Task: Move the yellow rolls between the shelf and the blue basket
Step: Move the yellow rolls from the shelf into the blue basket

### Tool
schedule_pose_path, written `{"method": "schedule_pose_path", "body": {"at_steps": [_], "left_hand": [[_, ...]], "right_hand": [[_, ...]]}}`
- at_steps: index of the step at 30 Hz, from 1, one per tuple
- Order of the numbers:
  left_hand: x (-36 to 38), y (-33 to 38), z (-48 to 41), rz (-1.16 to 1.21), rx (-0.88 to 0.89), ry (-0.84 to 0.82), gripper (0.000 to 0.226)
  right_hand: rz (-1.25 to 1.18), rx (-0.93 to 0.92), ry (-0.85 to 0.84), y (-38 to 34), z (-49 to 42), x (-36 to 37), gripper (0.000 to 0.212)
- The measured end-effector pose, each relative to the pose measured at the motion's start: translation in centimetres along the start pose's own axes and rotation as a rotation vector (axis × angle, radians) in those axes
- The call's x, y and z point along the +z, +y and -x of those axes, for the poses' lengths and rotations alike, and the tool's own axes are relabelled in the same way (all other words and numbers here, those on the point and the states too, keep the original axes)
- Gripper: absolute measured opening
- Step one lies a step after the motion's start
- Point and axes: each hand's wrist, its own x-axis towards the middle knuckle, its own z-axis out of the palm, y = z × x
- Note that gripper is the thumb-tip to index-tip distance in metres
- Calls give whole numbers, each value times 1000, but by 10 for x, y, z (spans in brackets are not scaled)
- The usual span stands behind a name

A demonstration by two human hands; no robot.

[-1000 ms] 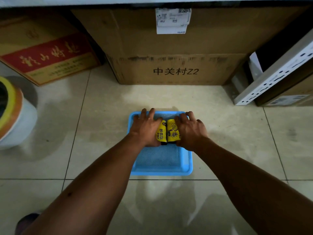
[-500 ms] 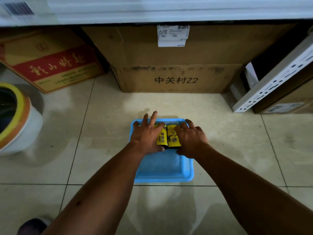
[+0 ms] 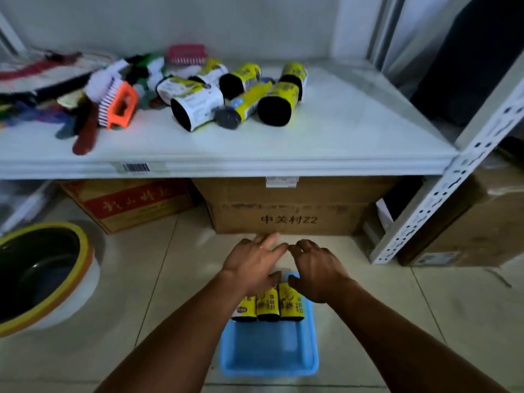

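head view: three rolls (image 3: 268, 303) laid in basket (image 3: 269, 350); left hand (image 3: 255, 262), right hand (image 3: 314, 268) held spread, empty; more on shelf (image 3: 354, 131) likely to be fetched next

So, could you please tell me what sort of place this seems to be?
Probably a storeroom or shop stockroom: a white shelf with a barcode label holds loose yellow rolls and brushes, and cardboard boxes sit on the tiled floor beneath it.

Blue basket (image 3: 269, 358): smooth plastic. Yellow rolls (image 3: 268, 303): glossy printed wrappers. Floor tiles (image 3: 158, 279) glossy, reflective; cardboard box (image 3: 289, 205) matt; shelf upright (image 3: 419, 219) painted metal.
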Motion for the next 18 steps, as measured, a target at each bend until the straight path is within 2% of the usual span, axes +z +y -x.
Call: {"method": "schedule_pose_path", "body": {"at_steps": [5, 9, 15, 18], "left_hand": [[-58, -17, -4, 12, 63, 335, 53], [-95, -29, -9, 22, 75, 572, 51], [-148, -37, -35, 103, 6, 668, 49], [-174, -49, -60, 137, -128, 668, 60]], "right_hand": [[-54, -54, 210, -14, -13, -77, 53], [-123, -90, 409, -13, -12, -115, 54], [-215, -87, 585, -10, -33, -148, 62], [-206, -60, 676, -6, -55, -167, 53]]}}
